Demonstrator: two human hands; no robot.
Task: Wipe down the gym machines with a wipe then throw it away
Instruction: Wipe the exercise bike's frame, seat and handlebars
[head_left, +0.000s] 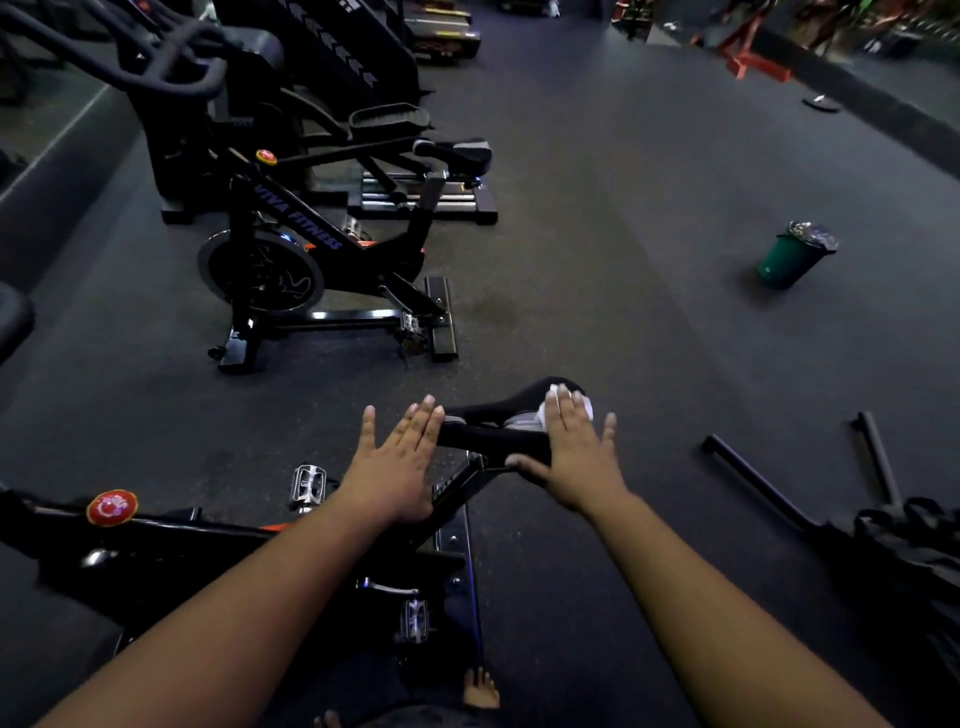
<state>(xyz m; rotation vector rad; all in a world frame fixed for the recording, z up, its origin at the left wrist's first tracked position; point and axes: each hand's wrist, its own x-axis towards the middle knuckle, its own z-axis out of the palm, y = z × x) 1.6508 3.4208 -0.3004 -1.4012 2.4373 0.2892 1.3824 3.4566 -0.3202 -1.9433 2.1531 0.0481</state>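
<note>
A black spin bike stands right in front of me, its black saddle (493, 423) between my hands. My right hand (574, 454) lies flat on the saddle's wide end, fingers straight, pressing a white wipe (550, 402) that shows under the fingertips. My left hand (397, 465) is flat with spread fingers against the saddle's narrow nose, holding nothing. A green bin (792, 254) with a liner stands on the floor at the far right.
A second spin bike (291, 260) stands ahead on the left, with larger black machines (332, 57) behind it. Black bars and a dark heap (883, 525) lie on the floor to my right. Dark rubber floor (623, 234) runs between me and the bin.
</note>
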